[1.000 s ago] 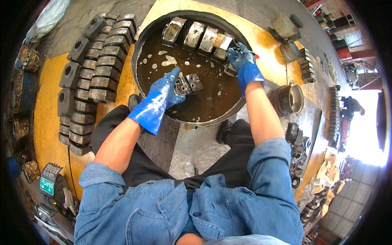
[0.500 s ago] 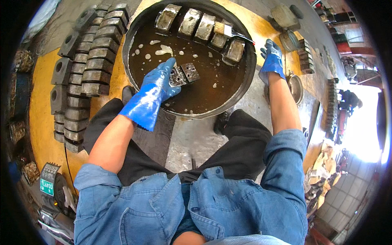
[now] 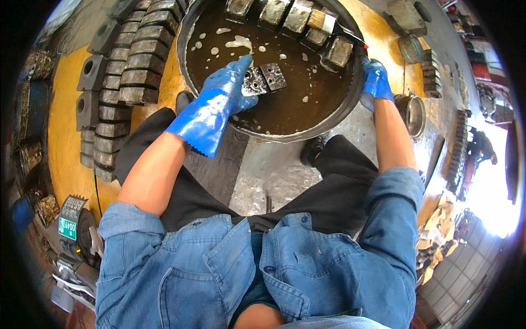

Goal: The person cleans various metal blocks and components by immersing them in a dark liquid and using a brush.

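Note:
My left hand [image 3: 227, 85], in a long blue rubber glove, grips a wet, dark metal block [image 3: 253, 82] drilled with several holes. Another holed face [image 3: 273, 77] adjoins it; whether it is a separate piece I cannot tell. Both are over a round, dark-rimmed basin [image 3: 285, 137] of brown liquid with patches of foam. At the basin's right rim is my right hand [image 3: 376, 79], gloved in blue, its fingers curled and seemingly closed on the edge. Several wet metal blocks [image 3: 297, 17] line the basin's far side, and a paintbrush [image 3: 322, 21] lies across them.
Long rows of curved metal blocks [image 3: 143, 66] stand on the left, beside grey blocks with round holes [image 3: 87, 71]. Right of the basin are a metal bowl [image 3: 412, 116], a glass jar [image 3: 411, 49] and more stacked blocks [image 3: 431, 74]. A person [image 3: 479, 147] is far right.
My right hand has come in to the basin's rim, its fingers now curled. The basin sits farther right and higher in view. My left hand still holds the block.

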`<move>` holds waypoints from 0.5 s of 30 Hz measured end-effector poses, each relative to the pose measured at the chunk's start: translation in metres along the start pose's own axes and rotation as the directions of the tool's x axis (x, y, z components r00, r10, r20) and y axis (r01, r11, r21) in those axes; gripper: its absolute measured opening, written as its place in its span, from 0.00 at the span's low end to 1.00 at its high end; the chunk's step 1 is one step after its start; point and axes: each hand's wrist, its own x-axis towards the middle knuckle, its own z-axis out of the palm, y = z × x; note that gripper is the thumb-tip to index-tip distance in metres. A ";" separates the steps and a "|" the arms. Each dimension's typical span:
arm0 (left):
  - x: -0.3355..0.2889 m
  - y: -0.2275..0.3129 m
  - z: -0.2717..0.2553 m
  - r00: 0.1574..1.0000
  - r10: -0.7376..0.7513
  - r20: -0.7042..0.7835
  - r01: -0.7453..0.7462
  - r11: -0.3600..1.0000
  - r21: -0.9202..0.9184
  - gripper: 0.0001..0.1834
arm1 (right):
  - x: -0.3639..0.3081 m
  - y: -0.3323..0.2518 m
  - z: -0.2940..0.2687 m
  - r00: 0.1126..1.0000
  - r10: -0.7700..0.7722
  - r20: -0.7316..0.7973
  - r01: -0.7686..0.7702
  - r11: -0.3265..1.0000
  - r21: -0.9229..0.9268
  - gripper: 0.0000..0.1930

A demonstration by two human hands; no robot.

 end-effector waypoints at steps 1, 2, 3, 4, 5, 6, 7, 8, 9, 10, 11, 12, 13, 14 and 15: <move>-0.001 -0.002 0.001 1.000 0.013 -0.017 -0.013 1.000 0.009 0.57 | -0.001 -0.001 -0.002 1.000 -0.029 -0.003 0.029 0.998 -0.049 0.16; -0.001 -0.003 0.002 1.000 0.008 -0.017 -0.007 0.999 0.032 0.57 | -0.004 -0.003 -0.008 0.995 -0.101 -0.024 0.093 0.970 -0.223 0.19; -0.002 -0.003 0.002 1.000 0.000 -0.020 0.001 0.999 0.054 0.57 | -0.008 -0.007 -0.014 0.983 -0.179 -0.029 0.154 0.908 -0.390 0.22; 0.004 0.004 0.006 1.000 0.028 -0.009 -0.027 0.997 0.068 0.58 | 0.010 0.007 -0.051 0.963 -0.256 -0.087 0.137 0.738 -0.661 0.23; 0.003 0.004 0.004 1.000 0.016 0.000 -0.016 0.997 0.078 0.58 | 0.009 0.009 -0.067 0.933 -0.358 -0.035 0.240 0.691 -0.682 0.23; 0.004 0.009 0.002 1.000 0.020 0.011 -0.021 0.996 0.084 0.58 | 0.006 0.002 -0.086 0.950 -0.306 -0.063 0.173 0.683 -0.710 0.23; 0.002 0.008 0.000 1.000 0.005 0.016 -0.007 0.995 0.095 0.58 | -0.010 -0.017 -0.085 0.931 -0.352 -0.100 0.131 0.577 -0.806 0.25; 0.000 0.004 -0.003 1.000 -0.007 0.012 0.006 0.994 0.110 0.57 | -0.028 -0.041 -0.082 0.907 -0.398 -0.136 0.071 0.464 -0.883 0.27; 0.000 0.007 -0.007 0.999 -0.030 0.027 0.027 0.993 0.117 0.56 | -0.049 -0.063 -0.086 0.879 -0.440 -0.182 -0.017 0.353 -0.936 0.29; 0.000 0.009 -0.013 0.997 -0.064 0.041 0.059 0.990 0.128 0.55 | -0.072 -0.078 -0.085 0.844 -0.506 -0.180 0.066 0.429 -0.901 0.27; -0.001 0.010 -0.019 0.994 -0.100 0.054 0.092 0.986 0.140 0.54 | -0.088 -0.084 -0.082 0.803 -0.567 -0.184 0.154 0.496 -0.854 0.25; 0.010 0.021 -0.012 0.995 -0.055 0.083 0.045 0.992 0.116 0.54 | -0.108 -0.070 -0.102 0.798 -0.566 -0.207 0.355 0.718 -0.598 0.22; 0.003 0.015 -0.024 0.995 -0.086 0.048 0.079 0.989 0.125 0.56 | -0.109 -0.067 -0.089 0.791 -0.587 -0.171 0.559 0.808 -0.188 0.20; 0.012 0.014 -0.021 0.997 -0.071 0.042 0.066 0.990 0.121 0.58 | -0.131 -0.071 -0.075 0.821 -0.550 -0.152 0.553 0.833 -0.026 0.17; 0.016 0.019 -0.020 0.998 -0.048 0.037 0.043 0.992 0.116 0.60 | -0.160 -0.073 -0.063 0.828 -0.552 -0.099 0.561 0.820 0.119 0.22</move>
